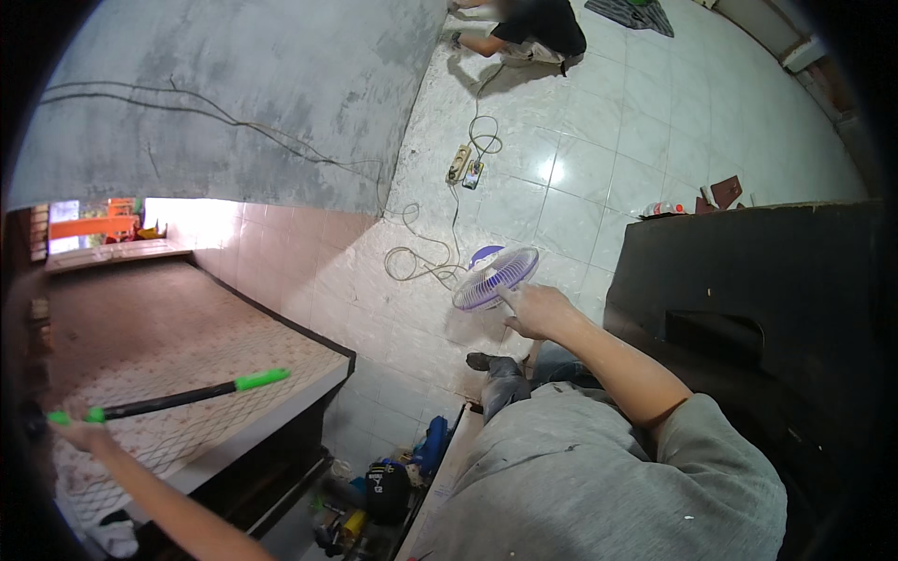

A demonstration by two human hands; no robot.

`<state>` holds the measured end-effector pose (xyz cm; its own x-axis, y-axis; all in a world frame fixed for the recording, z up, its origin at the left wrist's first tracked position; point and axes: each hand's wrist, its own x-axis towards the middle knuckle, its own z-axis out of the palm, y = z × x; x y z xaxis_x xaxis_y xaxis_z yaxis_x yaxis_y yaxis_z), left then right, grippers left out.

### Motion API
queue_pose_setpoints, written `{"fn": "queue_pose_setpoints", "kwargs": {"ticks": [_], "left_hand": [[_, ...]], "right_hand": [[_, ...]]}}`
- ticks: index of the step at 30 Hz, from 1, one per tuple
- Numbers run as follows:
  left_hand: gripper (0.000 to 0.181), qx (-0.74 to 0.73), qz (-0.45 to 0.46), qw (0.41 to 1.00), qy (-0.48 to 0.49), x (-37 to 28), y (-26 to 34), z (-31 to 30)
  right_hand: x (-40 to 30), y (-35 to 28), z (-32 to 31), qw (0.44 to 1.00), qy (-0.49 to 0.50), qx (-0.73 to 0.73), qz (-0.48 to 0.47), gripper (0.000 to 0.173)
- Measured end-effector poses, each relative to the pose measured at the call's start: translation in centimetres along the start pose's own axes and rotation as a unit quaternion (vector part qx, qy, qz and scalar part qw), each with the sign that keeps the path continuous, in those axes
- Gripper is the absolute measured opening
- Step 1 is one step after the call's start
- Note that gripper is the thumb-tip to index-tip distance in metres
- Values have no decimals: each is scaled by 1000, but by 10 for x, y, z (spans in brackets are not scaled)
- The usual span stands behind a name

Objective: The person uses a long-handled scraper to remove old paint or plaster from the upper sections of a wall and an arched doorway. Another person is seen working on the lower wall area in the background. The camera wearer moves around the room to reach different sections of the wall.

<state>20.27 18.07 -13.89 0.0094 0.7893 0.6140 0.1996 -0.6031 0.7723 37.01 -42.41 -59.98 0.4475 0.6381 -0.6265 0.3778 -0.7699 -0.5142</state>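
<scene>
At the far left, my left hand [84, 425] is closed around the green grip of a long black pole [172, 400] with another green section at its far end. The pole lies across or just above the patterned surface of a bed-like platform [210, 336]; contact is unclear. Near the centre, my right hand [537, 309] is at the front grille of a small purple and white electric fan [495, 278], index finger extended toward its rim and the other fingers partly curled. Whether the finger touches the grille cannot be told. The fan stands on the tiled floor.
Loose cable runs from the fan past a power strip [458, 165] and a phone [473, 174]. A person [540, 31] crouches by the grey wall. A black cabinet-like piece [744, 273] stands at right, a bottle [663, 208] behind it. Bags and tools lie below, near a black bag [387, 491].
</scene>
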Motion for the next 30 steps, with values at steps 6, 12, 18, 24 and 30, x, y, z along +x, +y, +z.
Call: {"fn": "queue_pose_setpoints", "kwargs": {"ticks": [6,12,18,24,30], "left_hand": [[76,-121,-93,985,77,-235,-23,-29],[63,-205,-176,958,-99,-373,-17,-76],[59,-287,-203,926,-139,-426,45,-92],[54,-369,-140,911,-119,-435,71,-145],[54,-303,-154,940,22,-463,103,-172]], "right_hand": [[-34,52,18,998,-19,-1,68,65],[-53,27,10,999,34,1,-30,68],[-88,-88,14,930,25,73,-360,84],[-106,-127,60,858,-29,41,-511,82],[-112,-126,64,887,-11,12,-462,66]]}}
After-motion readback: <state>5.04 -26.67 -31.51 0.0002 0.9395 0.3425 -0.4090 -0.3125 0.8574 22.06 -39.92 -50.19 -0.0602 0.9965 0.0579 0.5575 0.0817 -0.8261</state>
